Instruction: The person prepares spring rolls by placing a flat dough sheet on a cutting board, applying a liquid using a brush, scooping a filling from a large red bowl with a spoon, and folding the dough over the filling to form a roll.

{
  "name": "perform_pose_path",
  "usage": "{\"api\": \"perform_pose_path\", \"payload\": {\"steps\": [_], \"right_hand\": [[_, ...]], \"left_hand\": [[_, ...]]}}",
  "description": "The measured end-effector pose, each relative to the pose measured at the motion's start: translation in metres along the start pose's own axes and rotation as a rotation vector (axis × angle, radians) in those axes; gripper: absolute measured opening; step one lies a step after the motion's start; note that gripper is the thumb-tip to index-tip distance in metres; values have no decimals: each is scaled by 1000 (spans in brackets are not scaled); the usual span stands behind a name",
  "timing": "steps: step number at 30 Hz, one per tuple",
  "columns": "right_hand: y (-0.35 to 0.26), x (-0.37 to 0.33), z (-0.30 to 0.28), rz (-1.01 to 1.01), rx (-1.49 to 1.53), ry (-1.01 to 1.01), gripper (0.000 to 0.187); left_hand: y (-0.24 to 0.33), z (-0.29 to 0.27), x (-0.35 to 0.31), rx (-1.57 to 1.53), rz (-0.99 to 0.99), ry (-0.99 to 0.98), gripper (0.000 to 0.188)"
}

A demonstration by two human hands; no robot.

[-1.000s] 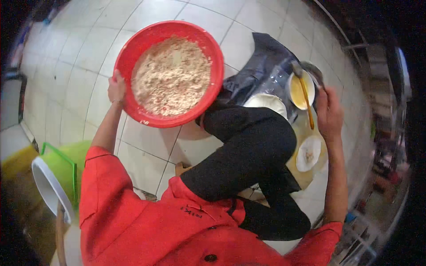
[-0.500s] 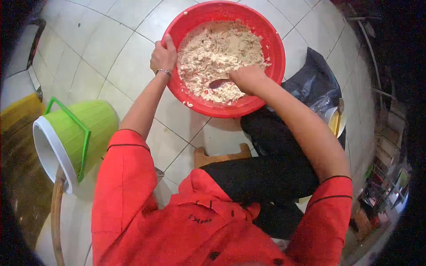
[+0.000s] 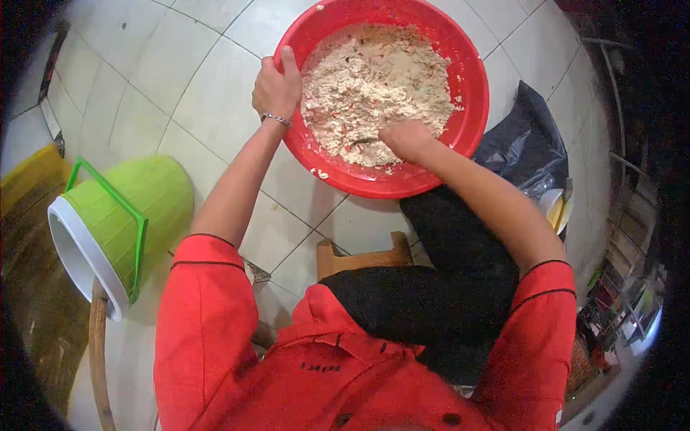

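A wide red plastic basin [image 3: 472, 118] holds a crumbly, pale floury mixture [image 3: 377, 90] flecked with red bits. My left hand [image 3: 278, 87] grips the basin's left rim, thumb over the edge and fingers down the outside. Inside the basin, near its front, my right hand [image 3: 410, 141] is closed around a spoon [image 3: 365, 141]. Most of the spoon's bowl is sunk in the mixture, and its handle is hidden in my fist. Some mixture clings to the basin's inner wall and front rim.
At the left is a green bucket [image 3: 147, 208] with a white rim, a wooden stick [image 3: 98, 352] at its mouth. A wooden stool [image 3: 366, 260] stands below the basin. To the right are a black plastic bag [image 3: 528, 136] and a dish [image 3: 557, 210] with something yellow.
The basin and both hands appear slightly farther right in the view. The spoon, earlier showing its bowl on the surface, now sits deeper in the mixture.
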State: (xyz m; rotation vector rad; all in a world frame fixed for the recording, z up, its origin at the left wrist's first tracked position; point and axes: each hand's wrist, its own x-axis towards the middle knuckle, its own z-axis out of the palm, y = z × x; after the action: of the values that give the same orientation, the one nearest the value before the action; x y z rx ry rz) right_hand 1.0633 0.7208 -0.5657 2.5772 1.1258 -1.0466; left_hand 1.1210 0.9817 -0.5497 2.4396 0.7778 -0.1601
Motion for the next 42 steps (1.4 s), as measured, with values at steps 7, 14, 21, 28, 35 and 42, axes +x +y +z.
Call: {"api": "perform_pose_path", "payload": {"steps": [7,14,21,28,35,42], "right_hand": [[-13,-8,-3,-22,172,-169,25],[-8,-21,-12,23,227,-216,26],[-13,-24,-19,0,239,-128,24],[-23,-20,-18,16,268,-138,25],[-31,-26,-22,-16,287,-113,28],[-29,-12,4,-149,694,-74,26]], "left_hand": [[-2,0,-3,-19,7,18,66],[-2,1,0,1,-10,17,66],[-4,4,1,22,-11,43,66],[-1,2,0,9,-9,7,70],[-2,2,-1,-5,4,14,71],[-3,6,2,5,3,23,69]]}}
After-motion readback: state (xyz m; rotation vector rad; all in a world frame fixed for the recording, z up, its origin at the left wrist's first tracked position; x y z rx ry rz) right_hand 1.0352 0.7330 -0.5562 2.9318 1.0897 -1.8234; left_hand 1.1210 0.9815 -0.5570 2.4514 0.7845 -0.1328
